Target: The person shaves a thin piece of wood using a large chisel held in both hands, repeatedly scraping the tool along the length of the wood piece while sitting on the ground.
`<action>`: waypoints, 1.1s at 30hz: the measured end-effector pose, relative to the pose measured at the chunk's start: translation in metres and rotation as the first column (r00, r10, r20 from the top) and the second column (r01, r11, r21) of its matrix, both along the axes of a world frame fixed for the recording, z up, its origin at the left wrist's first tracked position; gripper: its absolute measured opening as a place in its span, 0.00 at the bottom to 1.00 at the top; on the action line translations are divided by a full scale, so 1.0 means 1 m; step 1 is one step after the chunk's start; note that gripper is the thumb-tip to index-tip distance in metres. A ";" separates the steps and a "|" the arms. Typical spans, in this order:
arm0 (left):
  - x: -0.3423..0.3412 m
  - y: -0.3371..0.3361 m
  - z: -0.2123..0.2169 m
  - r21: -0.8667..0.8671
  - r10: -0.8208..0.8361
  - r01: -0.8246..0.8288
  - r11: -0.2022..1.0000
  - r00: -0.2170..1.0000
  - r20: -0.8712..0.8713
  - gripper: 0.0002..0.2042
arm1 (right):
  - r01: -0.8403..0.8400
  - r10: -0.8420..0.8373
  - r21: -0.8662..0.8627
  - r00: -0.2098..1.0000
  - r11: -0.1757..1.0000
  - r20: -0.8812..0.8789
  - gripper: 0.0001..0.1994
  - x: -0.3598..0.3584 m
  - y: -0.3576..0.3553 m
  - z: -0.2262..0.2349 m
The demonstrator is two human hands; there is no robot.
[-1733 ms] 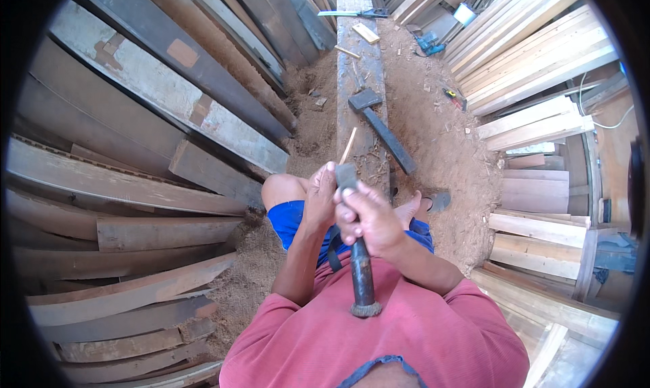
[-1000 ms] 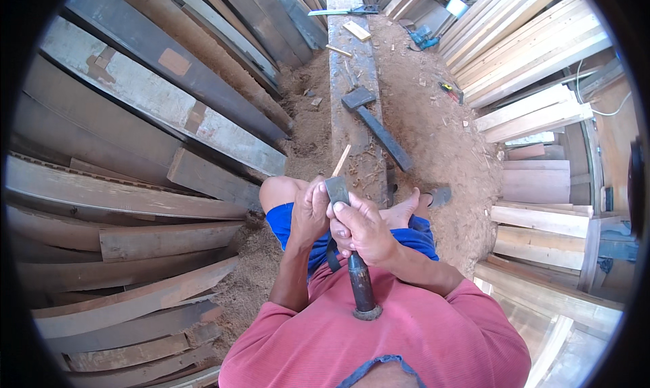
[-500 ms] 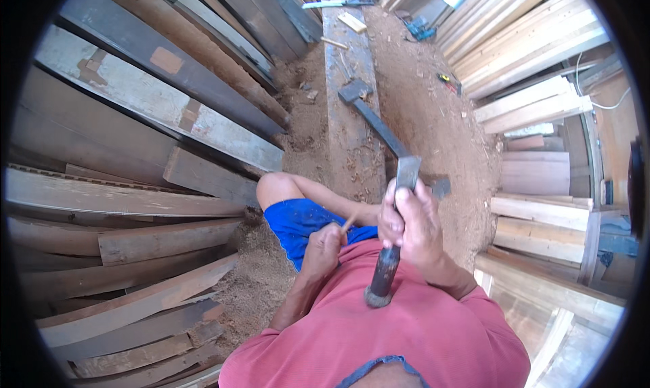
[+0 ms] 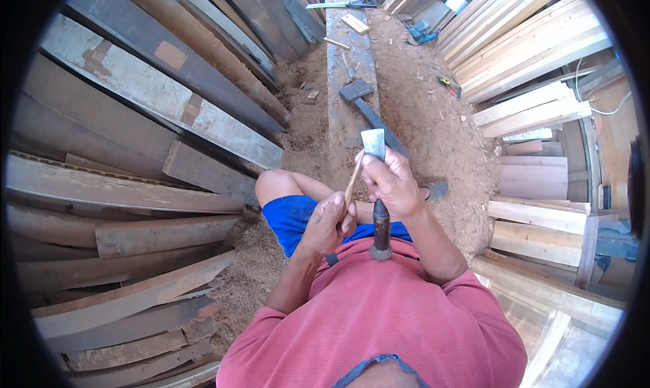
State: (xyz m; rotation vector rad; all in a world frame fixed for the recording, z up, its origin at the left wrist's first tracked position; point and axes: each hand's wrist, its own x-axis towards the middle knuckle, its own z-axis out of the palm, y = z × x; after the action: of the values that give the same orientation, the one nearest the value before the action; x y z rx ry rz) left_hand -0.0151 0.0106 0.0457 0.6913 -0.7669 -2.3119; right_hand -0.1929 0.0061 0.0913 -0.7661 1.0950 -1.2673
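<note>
My right hand (image 4: 398, 188) grips a chisel (image 4: 381, 227) around its neck. Its wide metal blade points away from me, and the dark handle with a frayed butt hangs back toward my shirt. Closed around a thin wooden stick (image 4: 353, 182) is my left hand (image 4: 326, 220). The stick's far end comes up beside the chisel blade and my right fingers; whether it touches the steel I cannot tell. Beyond my hands, a mallet (image 4: 357, 90) with a dark blocky head lies on a long plank (image 4: 340, 127), its handle partly hidden behind the chisel blade.
Farther along the plank lie a small wood block (image 4: 355, 24) and a saw (image 4: 338, 5). Stacked boards (image 4: 176, 103) line the left; pale timber (image 4: 531, 42) stands at the right. A blue power tool (image 4: 422, 33) rests on the sawdust-covered ground.
My right hand has shifted left and tilted the chisel more upright. My left hand has risen toward it, bringing the stick up beside the blade.
</note>
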 end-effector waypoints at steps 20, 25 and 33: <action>0.010 -0.041 0.015 -0.700 0.372 -0.022 0.714 0.859 0.352 0.16 | -0.174 0.099 0.144 0.902 0.974 0.421 0.11 0.065 0.032 0.026; 0.004 -0.037 0.027 -0.780 0.453 -0.020 0.626 0.823 0.343 0.16 | -0.172 0.098 0.138 0.898 0.975 0.428 0.11 0.060 0.037 0.028; 0.031 0.026 -0.017 -0.496 0.265 -0.008 0.868 0.852 0.451 0.22 | 0.164 -0.157 0.013 0.915 0.986 0.371 0.10 0.018 0.051 0.047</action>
State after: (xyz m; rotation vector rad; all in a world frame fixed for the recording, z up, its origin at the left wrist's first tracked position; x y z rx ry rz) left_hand 0.0163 0.0368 0.0285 1.0909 -1.4181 -1.6964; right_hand -0.1753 0.0575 0.1387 -0.4290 0.8482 -1.4922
